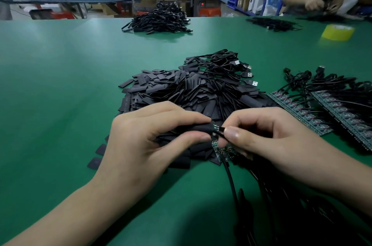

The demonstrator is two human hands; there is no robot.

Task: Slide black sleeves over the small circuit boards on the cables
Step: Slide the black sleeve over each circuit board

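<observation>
Sleeve (pixel 193 130) and small circuit board (pixel 215 126) meet right in the gap between the two hands. The sleeve is a flat, soft-looking black tube. It lies sideways, with its long way running from the left hand across to the right hand, and its open mouth faces the right hand. A little bit of green board with tiny shiny spots peeks out of that mouth. The left hand (pixel 149 137) pinches the sleeve between thumb and first finger. The right hand (pixel 267 135) pinches the thin black cable (pixel 219 132) just beside the board. Both hands are about as near to it. I think the sleeve must slide a bit further toward the right hand to hide the board. Under the right fingers lie more green boards (pixel 221 153). Past both hands sits a big pile of sleeves (pixel 191 92), dull and flat. Out past the right hand lie long green strips of boards (pixel 302 112) on the smooth green table (pixel 60 84)
</observation>
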